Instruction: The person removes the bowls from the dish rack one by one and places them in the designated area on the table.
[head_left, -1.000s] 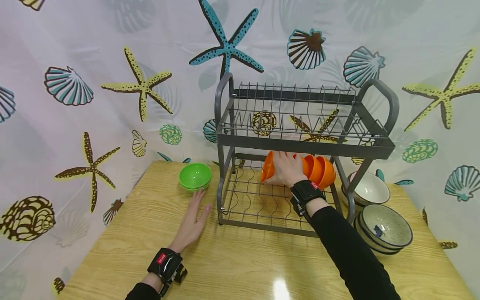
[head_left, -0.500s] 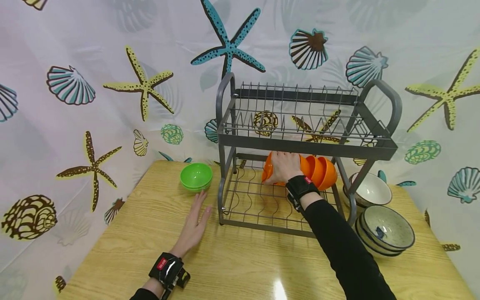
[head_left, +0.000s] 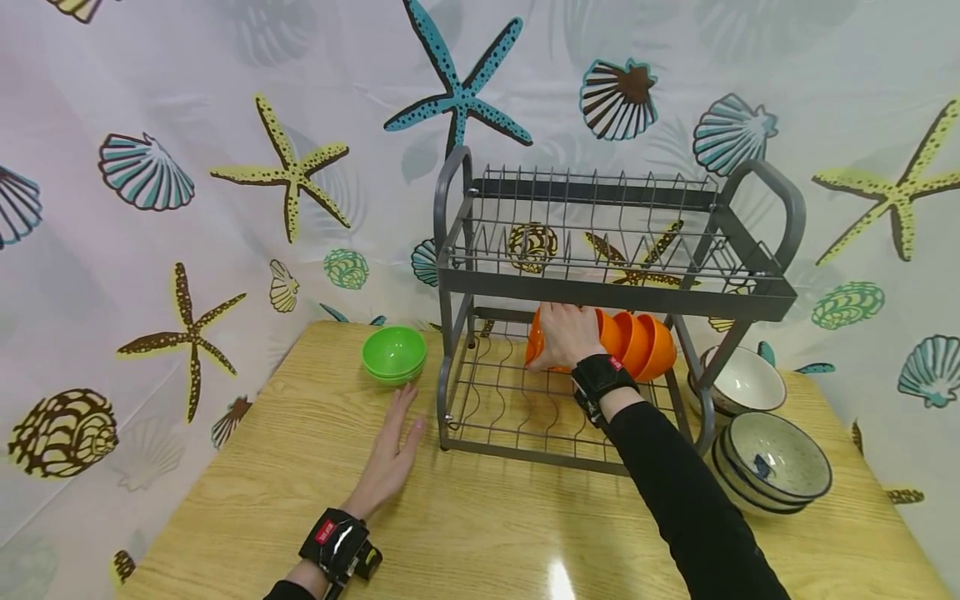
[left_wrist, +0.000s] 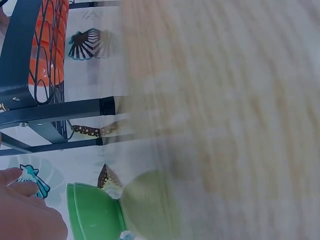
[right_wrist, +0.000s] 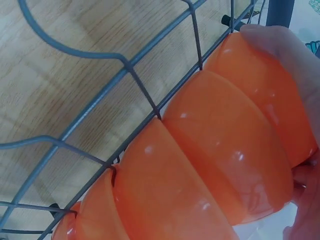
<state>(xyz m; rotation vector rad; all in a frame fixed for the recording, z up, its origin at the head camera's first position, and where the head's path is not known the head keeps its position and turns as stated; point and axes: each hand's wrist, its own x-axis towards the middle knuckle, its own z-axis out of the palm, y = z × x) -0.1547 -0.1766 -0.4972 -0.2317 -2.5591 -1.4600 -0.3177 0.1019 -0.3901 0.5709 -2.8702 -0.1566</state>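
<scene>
Several orange bowls stand on edge in a row on the lower tier of the dark wire dish rack. My right hand reaches under the upper tier and grips the leftmost orange bowl, thumb on one side and fingers on the other, as the right wrist view shows. Left of the rack, two nested green bowls sit on the table. My left hand lies with fingers extended, holding nothing, its fingertips just in front of the green bowls. The left wrist view shows the green bowls beyond that hand.
On the right of the rack are a white bowl with a dark rim and a stack of speckled bowls. The upper tier carries upright wire dividers. A shell-patterned curtain hangs behind the wooden table.
My right hand has shifted slightly left on the leftmost orange bowl, with the forearm following. The left hand stays extended, a little farther from the green bowls.
</scene>
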